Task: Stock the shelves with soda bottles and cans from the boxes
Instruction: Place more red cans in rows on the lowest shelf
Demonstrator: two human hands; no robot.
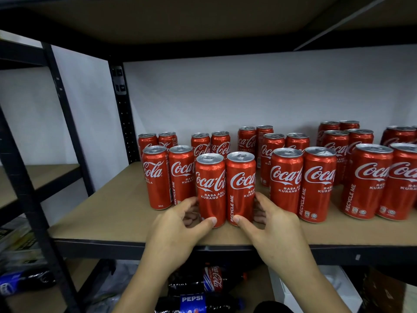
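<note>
Two red Coca-Cola cans stand upright side by side near the front edge of the brown shelf board. My left hand grips the left can, thumb on its front and fingers behind it. My right hand grips the right can the same way. Both cans rest on the board. Several more red cans stand in pairs behind and to the right, some rows reaching the white back wall.
A black steel upright frames the shelf at the left, with another shelf unit beyond it. Below the shelf lie a Coca-Cola bottle, a Pepsi bottle and another blue-labelled bottle. A white box sits lower right.
</note>
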